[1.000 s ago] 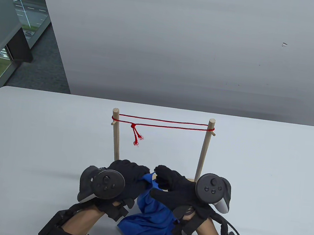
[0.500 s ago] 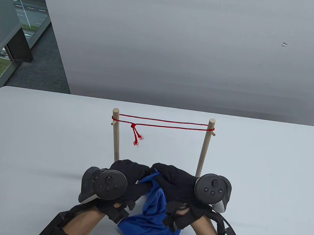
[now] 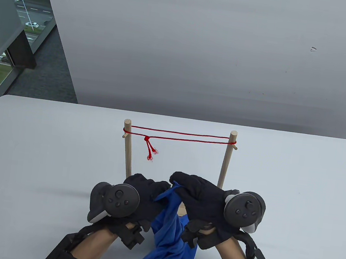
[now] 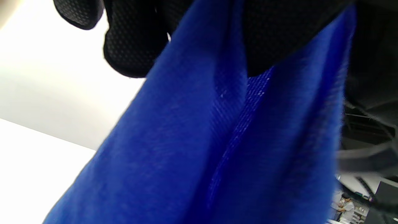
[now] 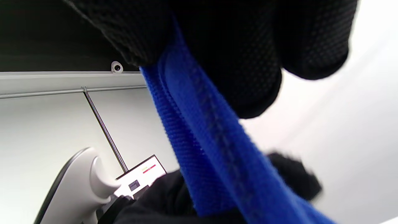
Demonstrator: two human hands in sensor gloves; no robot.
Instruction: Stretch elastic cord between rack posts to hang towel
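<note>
Both hands, left and right, are clenched on the blue towel; with the red cord already strung, spreading and lifting over it is judged next

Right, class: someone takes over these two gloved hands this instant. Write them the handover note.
Left hand: grips the blue towel by its upper edge.
Right hand: pinches the same edge close beside it, grip firm in the right wrist view.
Towel: bunched, hanging between the hands, in front of the rack and below the cord.
Done: red elastic cord stretched between the left post and right post, knotted near the left one.
Left: spread the towel, lift it and drape it over the cord.
</note>
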